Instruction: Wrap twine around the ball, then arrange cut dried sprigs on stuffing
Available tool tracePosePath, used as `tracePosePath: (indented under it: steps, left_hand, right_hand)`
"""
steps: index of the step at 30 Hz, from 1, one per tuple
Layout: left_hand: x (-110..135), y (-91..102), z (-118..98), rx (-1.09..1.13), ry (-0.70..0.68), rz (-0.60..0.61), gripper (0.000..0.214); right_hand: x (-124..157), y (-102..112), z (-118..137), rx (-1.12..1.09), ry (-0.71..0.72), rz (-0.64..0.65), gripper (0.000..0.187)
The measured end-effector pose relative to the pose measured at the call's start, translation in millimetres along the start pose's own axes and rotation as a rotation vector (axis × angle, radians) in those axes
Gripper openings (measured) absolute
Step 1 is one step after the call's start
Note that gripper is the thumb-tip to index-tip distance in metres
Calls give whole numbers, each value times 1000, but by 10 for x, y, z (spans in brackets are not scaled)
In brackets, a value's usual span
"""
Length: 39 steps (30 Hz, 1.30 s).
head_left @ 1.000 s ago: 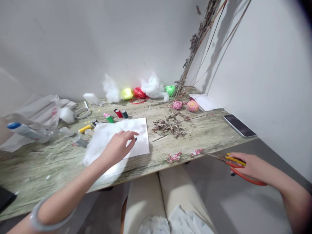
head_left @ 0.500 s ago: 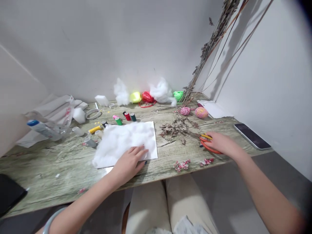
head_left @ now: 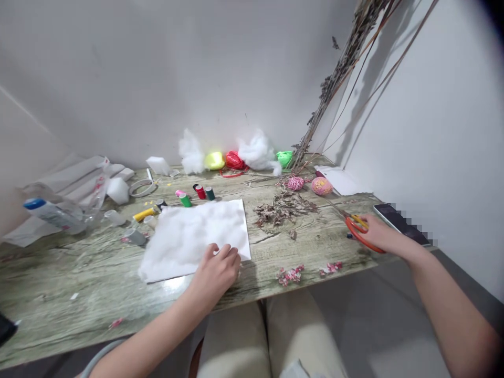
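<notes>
My right hand [head_left: 380,233] grips the orange and yellow handles of the scissors [head_left: 356,227], whose blades point left and away from me, low over the table's right part. My left hand [head_left: 220,269] is at the near right corner of a white sheet [head_left: 246,239] covered with fluffy white cotton [head_left: 189,236]. Its fingers are bent and a little apart, with nothing visible in them. Between the hands lies a heap of dried brown leaves [head_left: 283,207]. Small pink flower clusters [head_left: 290,274] lie by the near edge.
Thread spools [head_left: 185,200], a tape roll [head_left: 142,187] and a blue-capped bottle [head_left: 55,214] stand left. Cotton tufts [head_left: 258,151] and coloured yarn bundles [head_left: 235,160] line the wall. Dried stalks [head_left: 326,97] lean at the right corner; a phone [head_left: 399,223] lies beside my right hand.
My right hand has moved the scissors right, away from the dried leaves. My left hand has drawn back slightly toward me, its fingers now more bent. The view has shifted slightly.
</notes>
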<state>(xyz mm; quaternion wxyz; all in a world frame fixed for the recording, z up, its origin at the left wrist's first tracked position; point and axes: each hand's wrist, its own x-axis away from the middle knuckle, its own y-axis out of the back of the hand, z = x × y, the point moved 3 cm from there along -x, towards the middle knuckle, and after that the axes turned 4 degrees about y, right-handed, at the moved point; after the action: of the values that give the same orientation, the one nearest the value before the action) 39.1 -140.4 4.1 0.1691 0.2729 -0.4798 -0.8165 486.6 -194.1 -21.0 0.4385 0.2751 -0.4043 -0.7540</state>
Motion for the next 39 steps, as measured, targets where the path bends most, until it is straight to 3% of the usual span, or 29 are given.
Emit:
tracePosePath:
  steps: [2, 3, 9, 12, 15, 18, 21, 26, 33, 39]
  left_hand:
    - [-91, -14, -21, -7, -16, -23, 15]
    - [-127, -19, -35, -8, -26, -34, 16]
    - [-214, -40, -176, 39, -138, -30, 10]
    - [-252, 33, -195, 69, -116, 35, 11]
    - [-424, 183, -100, 169, -25, 148, 15]
    - [-822, 261, 105, 205, 85, 184, 23]
    - [-1366, 103, 307, 223, 166, 236, 26]
    - [-2046, -316, 320, 295, 59, 291, 22]
    - [-2193, -441, 94, 242, 30, 381, 17]
    - [-2197, -335, 116, 296, 72, 290, 17]
  right_hand:
    - [-136, -60, 195, 2, -47, 73, 66]
    - [-226, -76, 314, -3, -58, 48, 67]
    - [-818, -345, 1149, -214, 191, -86, 57]
    - [-963, -554, 1348, -388, 204, -144, 52]
    - [-1011, -698, 1309, -466, 187, -221, 47]
    - [-1028, -738, 1169, -462, 188, -264, 45]
    - [-1022, -709, 1100, -442, 204, -288, 43]
    - [-952, -662, 1181, -369, 247, -307, 41]
    - [-939, -644, 1199, -377, 239, -329, 39]
    - [-954, -630, 1188, -405, 231, -326, 41]
